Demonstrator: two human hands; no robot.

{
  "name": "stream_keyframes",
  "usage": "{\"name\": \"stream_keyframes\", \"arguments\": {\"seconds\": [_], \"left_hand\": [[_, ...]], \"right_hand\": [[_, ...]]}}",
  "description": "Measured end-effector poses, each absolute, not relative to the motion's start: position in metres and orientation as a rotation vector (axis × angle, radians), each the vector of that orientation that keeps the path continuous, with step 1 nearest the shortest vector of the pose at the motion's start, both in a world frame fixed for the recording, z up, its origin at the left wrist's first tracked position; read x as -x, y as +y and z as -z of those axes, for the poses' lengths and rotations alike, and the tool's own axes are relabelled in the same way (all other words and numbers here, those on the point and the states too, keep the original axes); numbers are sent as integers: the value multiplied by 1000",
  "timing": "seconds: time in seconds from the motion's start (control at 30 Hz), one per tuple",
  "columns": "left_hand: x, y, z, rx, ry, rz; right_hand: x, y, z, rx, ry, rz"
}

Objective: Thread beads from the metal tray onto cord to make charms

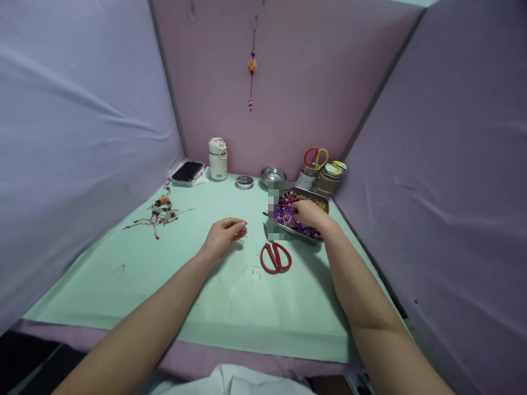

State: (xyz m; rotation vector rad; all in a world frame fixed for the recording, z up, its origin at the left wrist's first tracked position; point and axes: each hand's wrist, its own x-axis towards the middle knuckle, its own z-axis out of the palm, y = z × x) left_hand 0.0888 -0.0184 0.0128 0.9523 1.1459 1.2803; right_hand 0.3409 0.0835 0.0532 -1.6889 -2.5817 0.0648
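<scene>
My right hand (309, 213) reaches into a metal tray (318, 193) filled with purple, red and dark beads (284, 208). Its fingers are curled down among the beads, and whatever they pinch is hidden. Over the table's middle, my left hand (222, 235) holds its thumb and fingertips together. Anything between those fingertips is too small to make out. Red-handled scissors (276, 259) lie between my hands, blades pointing away from me. A blurred patch covers the tray's left edge.
Finished-looking beaded cords (162, 211) lie on the left, below a phone (188, 170). Along the back stand a white bottle (218, 159), a small round tin (244, 181), a metal bowl (273, 175) and jars (329, 178). A beaded pendant (252, 66) hangs on the back cloth.
</scene>
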Motion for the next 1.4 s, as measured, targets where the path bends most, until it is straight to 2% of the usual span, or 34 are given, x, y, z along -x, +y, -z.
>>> {"name": "stream_keyframes", "arguments": {"seconds": [0.13,0.3,0.63,0.9,1.4], "left_hand": [[-89,-18,-11,-967,1139,-1257],[-91,-20,-12,-989,1132,-1227],[-93,-24,-16,-1035,1055,-1193],[-93,-23,-14,-1012,1053,-1206],[-92,-22,-12,-1030,1058,-1225]], "right_hand": [[-333,74,-64,1366,-2411,-253],[-304,63,-57,1027,-2078,-926],[-269,49,-38,805,-1435,-1683],[-266,48,-35,761,-1339,-1800],[-264,46,-33,749,-1421,-1749]]}}
